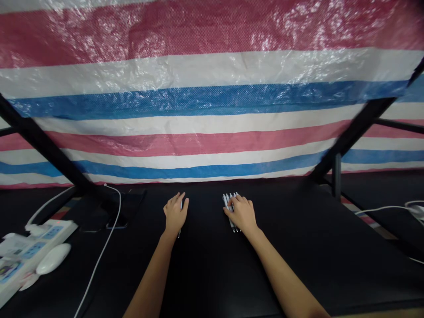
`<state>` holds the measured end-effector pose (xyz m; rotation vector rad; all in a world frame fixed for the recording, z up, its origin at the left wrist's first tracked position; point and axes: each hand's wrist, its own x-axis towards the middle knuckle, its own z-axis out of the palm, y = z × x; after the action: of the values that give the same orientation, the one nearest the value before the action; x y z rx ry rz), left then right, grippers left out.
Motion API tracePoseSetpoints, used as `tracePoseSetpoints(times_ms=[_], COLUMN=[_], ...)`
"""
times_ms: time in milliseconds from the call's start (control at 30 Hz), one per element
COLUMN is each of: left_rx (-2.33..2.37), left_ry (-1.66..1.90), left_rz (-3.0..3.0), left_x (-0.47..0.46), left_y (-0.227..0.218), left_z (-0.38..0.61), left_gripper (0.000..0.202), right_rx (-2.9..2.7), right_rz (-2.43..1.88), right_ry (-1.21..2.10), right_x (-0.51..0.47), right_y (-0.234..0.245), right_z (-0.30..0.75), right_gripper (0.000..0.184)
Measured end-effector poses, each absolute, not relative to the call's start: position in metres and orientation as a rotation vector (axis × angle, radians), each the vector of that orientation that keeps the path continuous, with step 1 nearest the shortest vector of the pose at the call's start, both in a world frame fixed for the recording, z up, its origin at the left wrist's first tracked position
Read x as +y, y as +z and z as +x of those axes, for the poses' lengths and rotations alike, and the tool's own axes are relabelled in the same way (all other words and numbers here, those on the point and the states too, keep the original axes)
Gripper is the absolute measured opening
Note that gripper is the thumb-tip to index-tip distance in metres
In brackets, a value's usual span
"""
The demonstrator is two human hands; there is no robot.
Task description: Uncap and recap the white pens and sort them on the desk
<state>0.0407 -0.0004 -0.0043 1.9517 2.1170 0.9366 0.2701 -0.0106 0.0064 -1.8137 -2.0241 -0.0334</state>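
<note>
1. The bare left forearm (149, 282) and right forearm (281, 274) reach forward over the black desk (298, 260) from its near edge; both lie low, well apart.
2. At the desk's left end sits a white power strip (33, 247) with blue panels; its labels show printed writing, too small and blurred to read; a white oval object (53, 259), perhaps a mouse, rests against it.
3. A thin white cable (99, 251) runs across the desk's left part, beside the power strip.
4. Near the desk's middle, the left hand (175, 214) has a closed grip, fingers curled over a slim pen (179, 233), which is mostly hidden; only its ends show.
5. Just right of that, also mid-desk, the right hand (241, 214) lies across a bunch of white pens (229, 211) with metal tips; its fingers touch them, side by side; I cannot tell whether the grip is closed on them.
6. Toward the desk's far left edge lie two dark flat slabs (124, 207), too dim to name.
7. Past the desk's far edge, black metal bars (351, 137) slant upward; behind them hangs a red, white and blue striped tarp (212, 110).
</note>
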Motion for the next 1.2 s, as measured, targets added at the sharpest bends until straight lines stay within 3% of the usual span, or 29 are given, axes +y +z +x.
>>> tracePoseSetpoints(times_ms=[400, 767, 967, 1200], left_rx=[1.993, 1.946, 1.672, 1.429], left_ry=[0.948, 1.060, 1.260, 1.170], left_rz=[2.041, 2.031, 2.003, 2.079], left_x=[0.001, 0.002, 0.004, 0.000], left_y=[-0.010, -0.009, -0.007, -0.006], left_z=[0.042, 0.041, 0.040, 0.044], left_gripper=[0.034, 0.030, 0.028, 0.037], right_rx=[-1.959, -1.267, -1.543, -2.017], right_rz=[-1.807, -1.254, -1.291, -1.370], right_ry=[0.117, 1.050, 0.753, 0.458], right_x=[-0.014, -0.002, -0.003, -0.012], right_y=[0.012, 0.006, 0.007, 0.014], right_z=[0.263, 0.271, 0.274, 0.269], right_gripper=[0.017, 0.029, 0.021, 0.019])
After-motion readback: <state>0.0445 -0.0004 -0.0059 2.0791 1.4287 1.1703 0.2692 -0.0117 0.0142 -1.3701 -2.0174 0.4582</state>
